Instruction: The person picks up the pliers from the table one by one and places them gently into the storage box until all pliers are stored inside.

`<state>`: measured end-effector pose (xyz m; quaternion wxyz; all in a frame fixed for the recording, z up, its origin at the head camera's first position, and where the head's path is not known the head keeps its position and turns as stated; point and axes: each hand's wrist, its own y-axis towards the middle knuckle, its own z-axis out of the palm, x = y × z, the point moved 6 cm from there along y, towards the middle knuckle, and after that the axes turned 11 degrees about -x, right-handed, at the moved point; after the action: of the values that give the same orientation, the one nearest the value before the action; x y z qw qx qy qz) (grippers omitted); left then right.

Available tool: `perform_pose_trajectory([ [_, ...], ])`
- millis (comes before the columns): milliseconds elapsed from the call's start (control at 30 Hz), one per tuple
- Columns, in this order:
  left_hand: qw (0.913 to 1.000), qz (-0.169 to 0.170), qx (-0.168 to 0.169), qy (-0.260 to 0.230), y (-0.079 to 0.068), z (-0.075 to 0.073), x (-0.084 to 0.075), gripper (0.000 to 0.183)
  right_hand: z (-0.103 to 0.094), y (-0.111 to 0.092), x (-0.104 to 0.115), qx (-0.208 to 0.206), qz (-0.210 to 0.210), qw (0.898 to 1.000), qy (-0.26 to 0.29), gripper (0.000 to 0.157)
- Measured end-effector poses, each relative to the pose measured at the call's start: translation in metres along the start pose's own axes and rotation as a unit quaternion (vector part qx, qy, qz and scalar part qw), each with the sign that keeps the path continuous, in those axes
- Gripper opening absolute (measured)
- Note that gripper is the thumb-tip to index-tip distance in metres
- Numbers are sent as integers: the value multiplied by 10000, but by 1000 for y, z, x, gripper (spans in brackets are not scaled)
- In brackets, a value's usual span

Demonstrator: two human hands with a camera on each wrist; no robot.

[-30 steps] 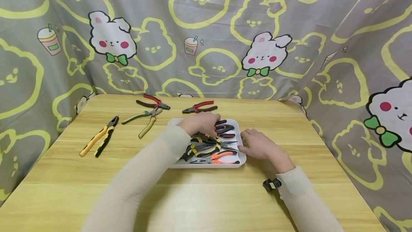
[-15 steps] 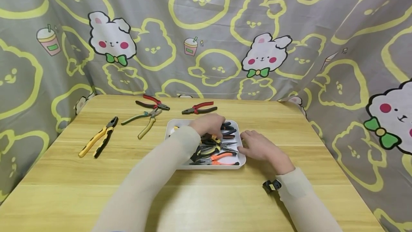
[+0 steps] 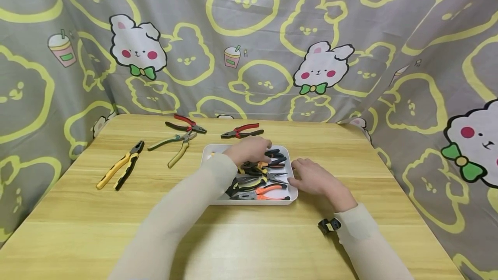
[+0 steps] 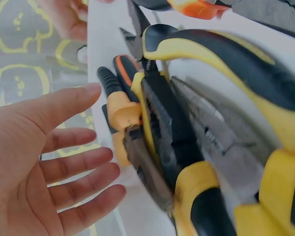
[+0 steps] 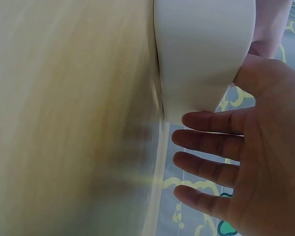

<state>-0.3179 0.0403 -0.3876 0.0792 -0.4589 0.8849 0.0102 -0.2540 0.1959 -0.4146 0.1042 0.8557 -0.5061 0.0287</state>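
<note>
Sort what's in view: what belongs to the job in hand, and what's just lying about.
Likely in the job:
white tray
pliers inside it
left hand, above the pliers
right hand, at the tray's right end

Lying about on the table, possibly connected:
yellow-and-black pliers
greenish-handled pliers
left red-and-black pliers
right red-and-black pliers

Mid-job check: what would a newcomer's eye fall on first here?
Probably the cartoon rabbits on the grey curtain behind the table. Next comes the white tray, crowded with pliers, the left hand over it and the right hand at its right end. Orange-handled pliers stand out along its near side.
</note>
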Motion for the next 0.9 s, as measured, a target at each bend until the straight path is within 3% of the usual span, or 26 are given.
perform_pose_trajectory([
  [233, 9987, -95, -252, -435, -11, -15, 18, 56, 2, -1, -1, 10, 35, 10000, 0, 41],
  [467, 9967, -123, -572, -560, -25, -28, 42, 56, 2, -1, -1, 28, 72, 10000, 0, 42],
  [900, 9926, -497, -1045, -368, -63, -27, 102, 56, 3, -1, -2, 56, 139, 9998, 133, 39],
])
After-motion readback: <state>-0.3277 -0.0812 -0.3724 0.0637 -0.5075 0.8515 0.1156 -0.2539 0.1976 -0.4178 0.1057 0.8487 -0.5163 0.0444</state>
